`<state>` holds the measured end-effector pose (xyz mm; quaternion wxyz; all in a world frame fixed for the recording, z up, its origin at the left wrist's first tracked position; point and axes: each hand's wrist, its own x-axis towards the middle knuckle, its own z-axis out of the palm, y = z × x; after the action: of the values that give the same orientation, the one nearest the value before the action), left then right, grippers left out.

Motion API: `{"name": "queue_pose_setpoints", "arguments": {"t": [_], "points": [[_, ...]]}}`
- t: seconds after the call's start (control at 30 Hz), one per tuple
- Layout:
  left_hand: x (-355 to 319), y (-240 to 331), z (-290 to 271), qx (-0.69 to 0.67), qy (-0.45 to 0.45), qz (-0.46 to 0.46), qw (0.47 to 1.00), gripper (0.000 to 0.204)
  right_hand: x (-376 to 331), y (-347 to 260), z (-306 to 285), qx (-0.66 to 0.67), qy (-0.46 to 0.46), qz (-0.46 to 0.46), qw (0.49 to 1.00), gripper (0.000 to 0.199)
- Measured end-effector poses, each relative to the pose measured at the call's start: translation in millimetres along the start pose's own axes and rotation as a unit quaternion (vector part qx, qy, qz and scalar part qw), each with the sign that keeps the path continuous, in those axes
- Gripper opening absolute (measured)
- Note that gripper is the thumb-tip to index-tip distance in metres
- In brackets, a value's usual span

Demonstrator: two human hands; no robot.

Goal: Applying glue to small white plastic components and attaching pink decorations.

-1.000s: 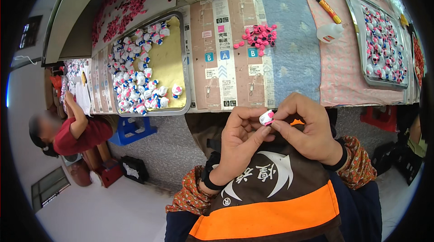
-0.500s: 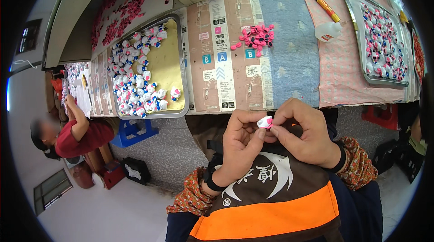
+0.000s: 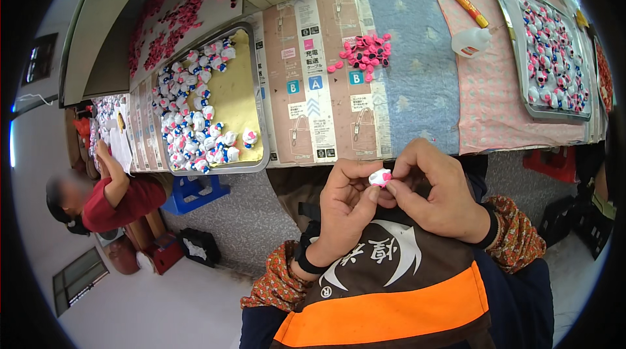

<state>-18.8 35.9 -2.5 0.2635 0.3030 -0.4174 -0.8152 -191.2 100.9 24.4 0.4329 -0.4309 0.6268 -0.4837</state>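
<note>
Just in front of the table edge, a small white and pink figurine piece (image 3: 379,178) is pinched between my two hands. My left hand (image 3: 344,209) grips it with thumb and curled fingers from the left. On the other side, the thumb and forefinger of my right hand (image 3: 435,196) press together at its pink part. How much of the pink lies under the right fingertips is hidden. Beyond my hands, a small heap of pink pieces with dark hollows (image 3: 367,53) lies on the table covering.
To the left, a metal tray (image 3: 263,107) holds many white, blue and pink figurines, beside a grey machine housing (image 3: 98,29). A white bottle (image 3: 471,42), a yellow-red tube (image 3: 468,7) and another filled tray (image 3: 551,114) stand right. A person in red (image 3: 120,205) works far left.
The figurine piece has turned slightly between my fingertips, and its pink part shows a little differently. Both hands keep nearly the same place. The whole view has shifted slightly.
</note>
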Motion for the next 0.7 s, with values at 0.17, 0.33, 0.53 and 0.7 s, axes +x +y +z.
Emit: {"name": "queue_pose_setpoints", "arguments": {"t": [0.17, 0.33, 0.53, 0.7], "points": [[0, -3, -4, -0.001, -0.009, -0.013, 1.000, 0.027, 3, -2, 3, -0.048, 0.017, -0.055, 0.997, 0.017], [2, -1, -8, -0.052, -0.016, -0.077, 0.996, 0.024, 2, 5, -4, -0.025, -0.032, -0.025, 0.999, 0.015], [4, 1, -10, -0.140, -0.021, -0.178, 0.974, 0.029, 8, 8, -15, 0.221, -0.096, 0.166, 0.956, 0.005], [5, 1, -10, -0.163, -0.033, -0.175, 0.971, 0.026, 6, 11, -11, 0.193, -0.087, 0.145, 0.967, 0.008]]}}
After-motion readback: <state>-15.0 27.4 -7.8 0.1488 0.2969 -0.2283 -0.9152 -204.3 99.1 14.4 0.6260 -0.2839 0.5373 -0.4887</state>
